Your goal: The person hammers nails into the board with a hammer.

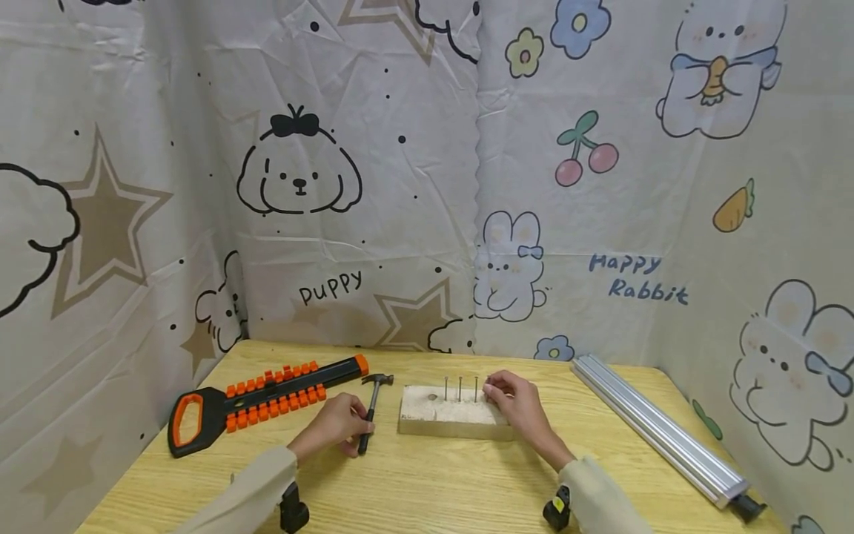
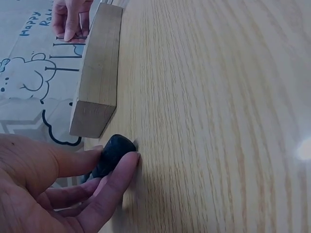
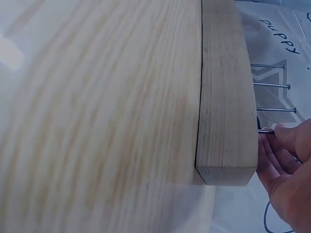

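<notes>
Bare table (image 1: 427, 489) in front — saw (image 1: 260, 400) left, rail (image 1: 657, 430) right, hem it.

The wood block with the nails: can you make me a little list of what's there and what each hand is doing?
block: wood block lying flat on the table
nails: three free nails upright in its top, plus a fourth under the fingers
right hand: right hand pinches the fourth nail at the block's right end
left hand: left hand grips the hammer handle
nearby: orange-and-black saw at left, metal rail at right
</notes>
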`<action>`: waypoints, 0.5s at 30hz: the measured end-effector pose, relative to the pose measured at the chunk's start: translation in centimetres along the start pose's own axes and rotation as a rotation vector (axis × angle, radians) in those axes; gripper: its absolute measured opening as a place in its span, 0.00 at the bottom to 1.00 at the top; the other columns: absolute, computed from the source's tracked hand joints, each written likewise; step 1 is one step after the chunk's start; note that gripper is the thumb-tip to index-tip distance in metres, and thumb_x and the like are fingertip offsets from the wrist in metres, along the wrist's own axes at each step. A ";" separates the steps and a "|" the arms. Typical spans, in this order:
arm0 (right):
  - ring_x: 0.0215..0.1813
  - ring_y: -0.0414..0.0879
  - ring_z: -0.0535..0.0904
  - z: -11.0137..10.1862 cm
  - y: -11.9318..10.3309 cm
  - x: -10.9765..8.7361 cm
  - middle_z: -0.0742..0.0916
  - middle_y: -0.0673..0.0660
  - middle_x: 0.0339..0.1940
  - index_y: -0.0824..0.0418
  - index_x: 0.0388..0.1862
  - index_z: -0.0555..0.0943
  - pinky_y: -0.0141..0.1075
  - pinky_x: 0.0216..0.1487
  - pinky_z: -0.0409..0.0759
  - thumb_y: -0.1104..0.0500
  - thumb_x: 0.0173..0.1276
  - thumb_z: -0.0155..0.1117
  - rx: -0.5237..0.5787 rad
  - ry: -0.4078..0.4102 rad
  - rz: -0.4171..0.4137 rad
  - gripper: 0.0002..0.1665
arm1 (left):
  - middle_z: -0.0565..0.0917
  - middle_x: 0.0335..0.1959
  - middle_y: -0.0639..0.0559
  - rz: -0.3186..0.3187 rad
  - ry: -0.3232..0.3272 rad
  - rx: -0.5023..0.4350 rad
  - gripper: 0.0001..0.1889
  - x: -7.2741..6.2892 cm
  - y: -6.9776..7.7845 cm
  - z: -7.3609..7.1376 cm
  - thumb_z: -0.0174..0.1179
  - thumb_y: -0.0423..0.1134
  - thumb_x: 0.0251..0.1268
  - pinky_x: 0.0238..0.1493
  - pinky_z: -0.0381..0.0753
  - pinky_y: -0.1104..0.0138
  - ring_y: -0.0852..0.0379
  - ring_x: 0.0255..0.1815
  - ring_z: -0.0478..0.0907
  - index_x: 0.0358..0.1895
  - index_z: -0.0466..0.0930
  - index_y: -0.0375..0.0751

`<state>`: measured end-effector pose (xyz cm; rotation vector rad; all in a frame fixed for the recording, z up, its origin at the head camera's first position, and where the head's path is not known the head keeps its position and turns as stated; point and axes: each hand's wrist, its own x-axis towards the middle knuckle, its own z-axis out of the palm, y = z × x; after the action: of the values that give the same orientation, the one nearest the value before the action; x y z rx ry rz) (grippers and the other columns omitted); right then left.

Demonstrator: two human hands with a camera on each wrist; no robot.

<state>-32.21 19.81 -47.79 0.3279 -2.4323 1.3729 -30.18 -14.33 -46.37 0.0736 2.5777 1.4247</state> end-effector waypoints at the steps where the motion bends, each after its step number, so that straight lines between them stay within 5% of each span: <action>1: 0.39 0.45 0.86 0.0 0.0 0.0 0.89 0.56 0.37 0.68 0.45 0.86 0.29 0.41 0.84 0.66 0.75 0.67 0.003 -0.003 0.005 0.05 | 0.80 0.30 0.43 -0.002 -0.003 -0.002 0.10 -0.1 0.1 -0.1 0.71 0.25 0.64 0.24 0.87 0.61 0.51 0.27 0.82 0.43 0.78 0.27; 8: 0.38 0.48 0.87 -0.9 -0.5 0.9 0.90 0.60 0.38 0.69 0.46 0.85 0.32 0.39 0.85 0.67 0.75 0.67 0.006 -0.120 0.032 0.06 | 0.81 0.34 0.43 0.024 -0.002 0.107 0.10 0.0 0.5 -0.7 0.70 0.33 0.68 0.28 0.87 0.59 0.51 0.31 0.80 0.44 0.80 0.30; 15: 0.42 0.47 0.86 -2.3 -1.0 1.4 0.90 0.56 0.41 0.66 0.47 0.84 0.35 0.44 0.84 0.64 0.74 0.69 -0.093 -0.218 -0.013 0.07 | 0.83 0.58 0.39 0.276 0.056 0.229 0.22 0.5 1.0 -0.7 0.66 0.42 0.75 0.50 0.84 0.49 0.42 0.54 0.82 0.64 0.79 0.32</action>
<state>-32.76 21.25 -45.31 0.4927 -2.6542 1.2730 -30.85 -14.27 -45.22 0.4446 2.8562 1.2173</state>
